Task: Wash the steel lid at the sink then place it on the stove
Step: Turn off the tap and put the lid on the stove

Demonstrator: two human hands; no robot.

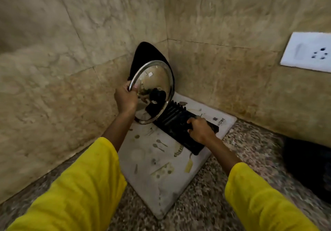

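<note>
Head view: left hand (126,98) pinches the steel lid (154,91) by its rim, near the mat's (161,177) back corner; right hand (200,128) clasps the black rack (179,125). A thin rim pinch could slip, dropping the lid.

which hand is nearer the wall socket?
Right. The right hand rests on the black rack, below-left of the wall socket; the left hand holds the steel lid rim, farther left.

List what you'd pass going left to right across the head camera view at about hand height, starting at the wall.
Left tiled wall → left hand gripping the lid's rim → steel lid → right hand on the black rack → right tiled wall → white wall socket.
</note>
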